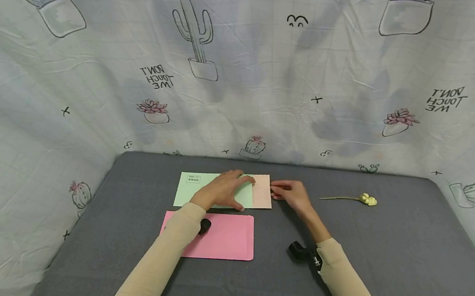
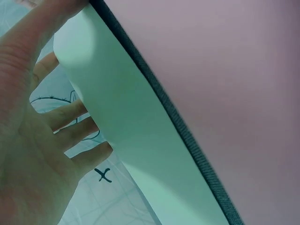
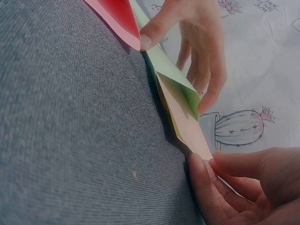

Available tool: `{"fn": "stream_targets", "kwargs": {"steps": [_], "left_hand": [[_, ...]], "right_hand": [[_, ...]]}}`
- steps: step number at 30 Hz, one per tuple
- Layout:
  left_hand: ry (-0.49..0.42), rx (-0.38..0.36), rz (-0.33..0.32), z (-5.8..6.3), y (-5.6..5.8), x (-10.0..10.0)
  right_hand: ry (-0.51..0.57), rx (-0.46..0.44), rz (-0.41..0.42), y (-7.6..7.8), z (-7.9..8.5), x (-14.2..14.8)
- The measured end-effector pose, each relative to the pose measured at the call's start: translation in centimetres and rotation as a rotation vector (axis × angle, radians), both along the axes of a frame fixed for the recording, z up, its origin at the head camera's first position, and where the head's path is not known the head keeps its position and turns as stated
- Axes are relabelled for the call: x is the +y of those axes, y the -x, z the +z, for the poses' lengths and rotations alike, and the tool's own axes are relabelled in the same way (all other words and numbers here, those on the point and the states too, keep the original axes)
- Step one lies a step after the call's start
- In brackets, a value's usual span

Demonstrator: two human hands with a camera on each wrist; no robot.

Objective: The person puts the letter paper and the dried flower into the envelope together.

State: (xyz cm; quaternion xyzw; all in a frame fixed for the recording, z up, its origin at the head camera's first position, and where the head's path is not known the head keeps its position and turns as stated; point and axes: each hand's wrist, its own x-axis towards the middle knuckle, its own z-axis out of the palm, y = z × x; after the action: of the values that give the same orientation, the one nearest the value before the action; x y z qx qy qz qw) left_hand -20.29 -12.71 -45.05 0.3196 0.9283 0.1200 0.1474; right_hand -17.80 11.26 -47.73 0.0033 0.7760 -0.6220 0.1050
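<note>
Green envelope on a grey surface, its right-hand mouth gaping. One end of a pale peach card lies within the mouth; the other projects to the right. Left hand: fingers spread, spanning the envelope, thumb at the near edge and fingertips at the far edge. Right hand: thumb and fingers pinching the projecting end of the card. Pink envelope: nearer the person, just beside the green one, partly beneath the left sleeve. Yellow flower: lying right of the right hand, stem pointing left.
</note>
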Motion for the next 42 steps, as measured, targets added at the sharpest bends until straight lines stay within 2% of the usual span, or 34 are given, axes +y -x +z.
{"fn": "stream_targets", "kwargs": {"steps": [12,27,33,42], "left_hand": [[-0.002,0.019,0.004,-0.3,-0.2,0.0],[0.024,0.003,0.01,-0.2,-0.2,0.1],[0.019,0.013,0.002,0.2,-0.1,0.2],[0.005,0.001,0.023,0.3,-0.1,0.4]], "right_hand": [[-0.023,0.023,0.013,-0.2,-0.1,-0.3],[-0.015,0.033,0.053,-0.5,-0.2,-1.1],[-0.016,0.024,0.061,-0.2,0.0,-1.3],[-0.015,0.028,0.086,0.2,-0.1,-1.7]]}}
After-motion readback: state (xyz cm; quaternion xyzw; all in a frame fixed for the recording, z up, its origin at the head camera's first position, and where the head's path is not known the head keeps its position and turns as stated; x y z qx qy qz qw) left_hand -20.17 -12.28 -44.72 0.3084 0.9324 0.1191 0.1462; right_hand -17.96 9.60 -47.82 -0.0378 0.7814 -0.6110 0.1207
